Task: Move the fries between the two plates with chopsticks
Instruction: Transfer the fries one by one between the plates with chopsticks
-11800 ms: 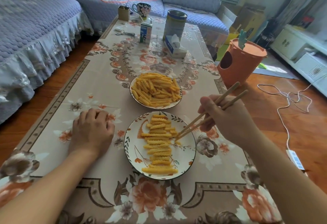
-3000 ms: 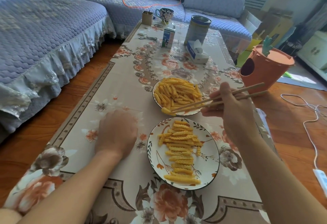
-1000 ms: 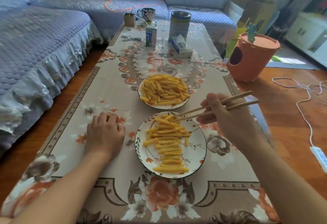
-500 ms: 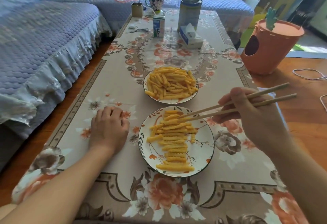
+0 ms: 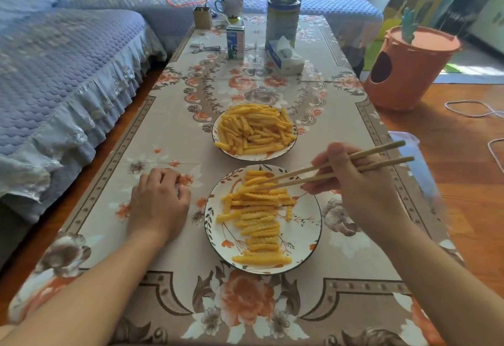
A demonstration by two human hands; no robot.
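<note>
Counter [image 5: 174,127] fills the middle of the frame, long and low, draped in a beige cloth with orange and brown flowers. A blue quilted sofa [image 5: 68,67] wraps the left side and top; wooden floor [image 5: 463,182] shows at right, with an orange carrot-shaped bin [image 5: 409,70] and white cables [image 5: 474,108].

At the upper centre stand a tall tin [image 5: 283,20], a tissue box [image 5: 285,57], a small milk carton [image 5: 235,42], a mug [image 5: 230,4] and scissors [image 5: 206,48]; their print is too blurred to read.

The far plate [image 5: 253,156] is heaped with fries [image 5: 255,128]. The near plate [image 5: 302,236], at lower centre, carries fries in a neat row [image 5: 259,220]. The right hand [image 5: 362,187] pinches the chopsticks [image 5: 327,172], whose tips meet a fry at the top of that row. The left hand [image 5: 158,203], fingers curled under, rests on the cloth just left of the near plate.
</note>
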